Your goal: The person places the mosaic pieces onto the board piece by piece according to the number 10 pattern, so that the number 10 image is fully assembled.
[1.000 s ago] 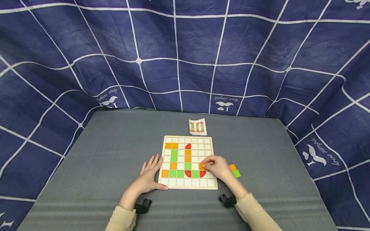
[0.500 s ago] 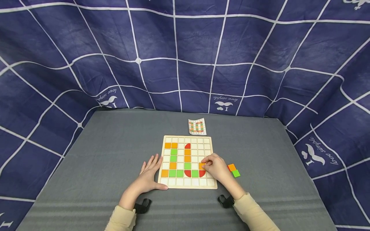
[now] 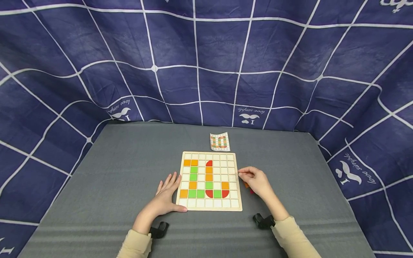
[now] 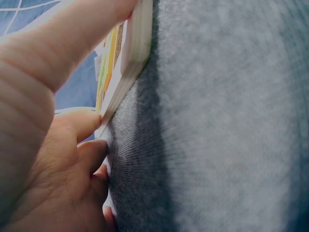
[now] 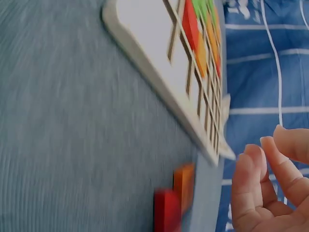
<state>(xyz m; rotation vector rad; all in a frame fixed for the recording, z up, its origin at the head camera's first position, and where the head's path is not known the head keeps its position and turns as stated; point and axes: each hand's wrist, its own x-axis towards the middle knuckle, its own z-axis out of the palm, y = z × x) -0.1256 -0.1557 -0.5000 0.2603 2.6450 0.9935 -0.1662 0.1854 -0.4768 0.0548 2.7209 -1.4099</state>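
A square wooden grid board [image 3: 217, 203] lies on the table with orange, green and red tiles in some cells. My left hand [image 3: 166, 200] is spread along its left edge, thumb at the near left corner; in the left wrist view, the thumb and index finger touch the board's side. An orange tile [image 3: 225, 185] sits in a cell above a red quarter-round tile [image 3: 225, 194]. My right hand [image 3: 256, 181] hovers by the board's right edge, fingers bent. The right wrist view shows nothing between its thumb and fingertips.
Beneath the right hand lie a loose orange tile [image 5: 184, 186] and a red one [image 5: 167, 210], partly hidden in the head view. A small printed pattern card [image 3: 220, 142] lies beyond the board. Blue gridded cloth [image 3: 216, 86] hangs behind the grey table [image 3: 138, 150].
My right hand has let go of the orange tile, which stays in its cell, and has moved right, off the board and over the loose tiles. My left hand has stayed put.
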